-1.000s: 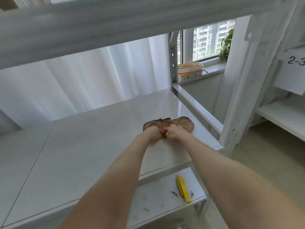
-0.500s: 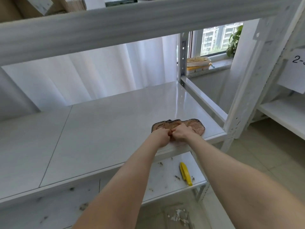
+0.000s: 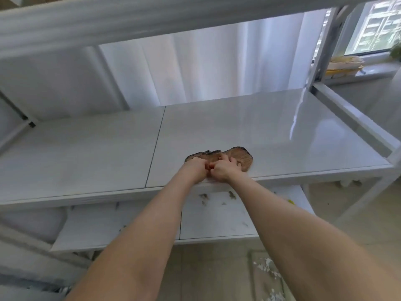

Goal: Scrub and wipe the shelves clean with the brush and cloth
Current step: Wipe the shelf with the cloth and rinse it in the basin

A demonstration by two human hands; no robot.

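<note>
A brown cloth (image 3: 242,156) lies flat on the glossy white middle shelf (image 3: 282,131), near its front edge. My left hand (image 3: 195,169) and my right hand (image 3: 222,170) sit side by side on the near part of the cloth, fingers curled and gripping it, knuckles touching. A yellow brush (image 3: 290,201) lies on the lower shelf (image 3: 217,220); only a sliver of it shows beside my right forearm.
Bits of dirt are scattered on the lower shelf and on the floor (image 3: 267,270) below. A white upright post (image 3: 390,170) stands at the right front corner, the upper shelf beam (image 3: 152,20) runs overhead. A windowsill with trays (image 3: 345,65) is at far right.
Both hands have slid the cloth leftward along the front edge of the middle shelf, away from the right post. The view has swung left, and the brush is now mostly hidden.
</note>
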